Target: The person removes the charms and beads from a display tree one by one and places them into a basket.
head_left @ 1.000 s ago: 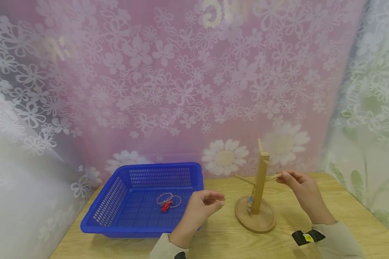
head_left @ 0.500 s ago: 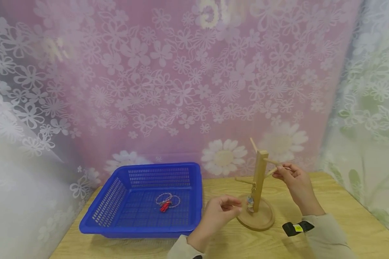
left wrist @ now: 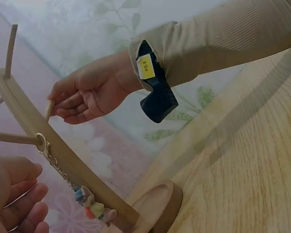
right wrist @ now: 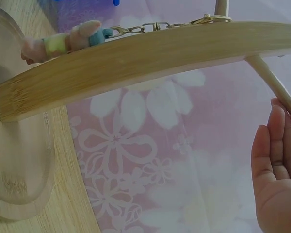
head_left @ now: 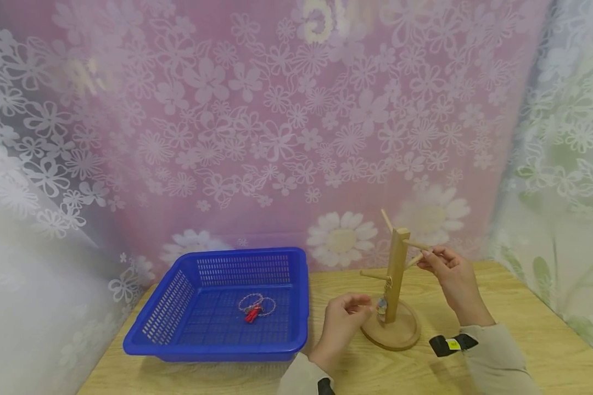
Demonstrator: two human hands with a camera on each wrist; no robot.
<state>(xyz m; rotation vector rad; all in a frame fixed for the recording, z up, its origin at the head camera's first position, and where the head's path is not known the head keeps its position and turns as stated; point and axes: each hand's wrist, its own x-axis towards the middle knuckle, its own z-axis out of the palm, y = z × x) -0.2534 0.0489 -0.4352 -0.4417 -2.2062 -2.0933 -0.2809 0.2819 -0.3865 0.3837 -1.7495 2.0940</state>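
A wooden stand (head_left: 397, 274) with several pegs rises from a round base at the right of the table. From one left-side peg hangs a keychain (left wrist: 89, 201), with a gold clasp and chain and a small pastel figure below. My right hand (head_left: 456, 282) pinches the end of a right-side peg (right wrist: 274, 85) between thumb and fingers. Close to the keychain, on its left, is my left hand (head_left: 343, 323), its fingers loosely bent and nothing held. In the left wrist view a gap separates those fingers from the chain.
A blue plastic basket (head_left: 227, 350) stands left of the stand. Inside it lies a red charm (head_left: 253, 313) with thin beaded-looking loops. A flowered curtain (head_left: 277, 137) hangs behind the wooden table (head_left: 356, 373).
The stand has turned, its pegs now pointing differently, while my right hand shifted slightly left and up. My left hand has come rightward from the basket's edge to beside the keychain.
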